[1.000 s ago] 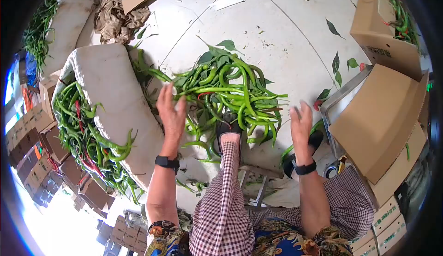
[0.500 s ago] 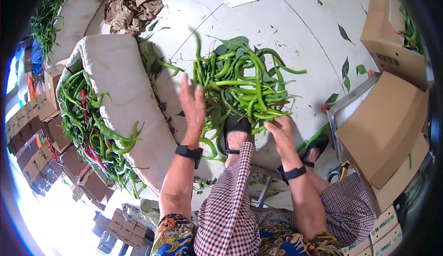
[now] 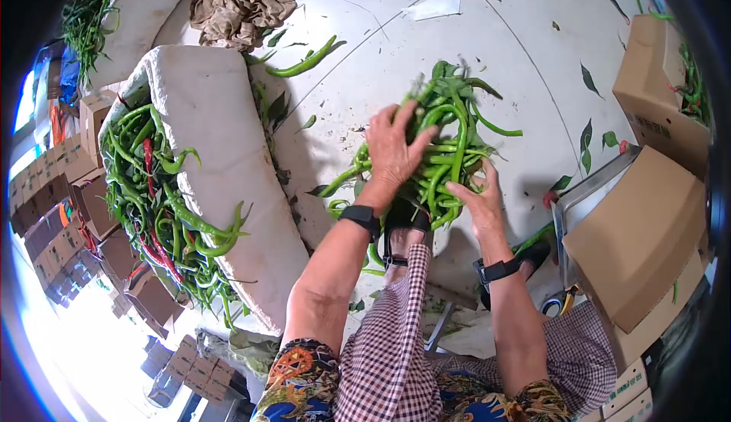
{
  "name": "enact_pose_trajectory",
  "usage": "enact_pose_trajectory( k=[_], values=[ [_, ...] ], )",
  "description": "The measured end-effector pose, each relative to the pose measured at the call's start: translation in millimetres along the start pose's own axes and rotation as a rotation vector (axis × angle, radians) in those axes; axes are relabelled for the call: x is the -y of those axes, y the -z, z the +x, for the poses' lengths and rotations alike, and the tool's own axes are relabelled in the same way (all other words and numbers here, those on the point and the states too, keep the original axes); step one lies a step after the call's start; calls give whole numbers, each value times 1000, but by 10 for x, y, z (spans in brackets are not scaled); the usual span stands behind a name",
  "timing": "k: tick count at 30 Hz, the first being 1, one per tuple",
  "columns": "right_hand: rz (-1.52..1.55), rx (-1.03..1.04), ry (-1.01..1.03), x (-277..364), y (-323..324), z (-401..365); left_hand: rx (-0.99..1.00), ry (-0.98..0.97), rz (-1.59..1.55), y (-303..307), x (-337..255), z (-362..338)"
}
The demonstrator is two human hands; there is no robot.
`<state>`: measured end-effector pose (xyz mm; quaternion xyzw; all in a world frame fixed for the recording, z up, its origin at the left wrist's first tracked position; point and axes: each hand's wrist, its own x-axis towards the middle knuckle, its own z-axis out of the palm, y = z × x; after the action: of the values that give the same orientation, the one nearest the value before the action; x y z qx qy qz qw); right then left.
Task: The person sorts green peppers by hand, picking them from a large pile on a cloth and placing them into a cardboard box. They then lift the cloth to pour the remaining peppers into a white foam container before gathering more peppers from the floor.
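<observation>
A loose heap of long green chili peppers (image 3: pixel 459 144), mixed with leaves, lies on the floor in front of me. My left hand (image 3: pixel 392 146) presses against its left side, fingers spread over the peppers. At the heap's lower right, my right hand (image 3: pixel 484 200) has its thumb and bent fingers around some pepper ends. A few peppers near the left fingertips are smeared by motion. My black shoe (image 3: pixel 406 216) is partly covered by the near edge of the heap. A single green pepper (image 3: pixel 303 63) lies apart, farther off to the left.
A white padded sack (image 3: pixel 213 140) on the left borders more green and red peppers (image 3: pixel 156 209). Cardboard boxes (image 3: pixel 643 228) stand at the right beside a metal frame (image 3: pixel 562 228). Crumpled brown cloth (image 3: pixel 232 11) and a white paper piece (image 3: pixel 434 6) lie beyond.
My left hand has swept right, from beside the heap onto it, pushing peppers together. The heap is more compact. My right hand stays at its lower right, fingers more bent.
</observation>
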<state>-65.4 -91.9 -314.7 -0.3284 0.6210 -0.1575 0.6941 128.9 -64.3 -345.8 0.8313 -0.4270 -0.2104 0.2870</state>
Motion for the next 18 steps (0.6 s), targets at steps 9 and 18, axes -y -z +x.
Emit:
enact_pose_trajectory(
  k=[9, 18],
  values=[
    [242, 458, -76, 507, -466, 289, 305, 348, -690, 238, -81, -61],
    [195, 855, 85, 1322, -1639, -1136, -24, 415, -553, 2563, -629, -462]
  ],
)
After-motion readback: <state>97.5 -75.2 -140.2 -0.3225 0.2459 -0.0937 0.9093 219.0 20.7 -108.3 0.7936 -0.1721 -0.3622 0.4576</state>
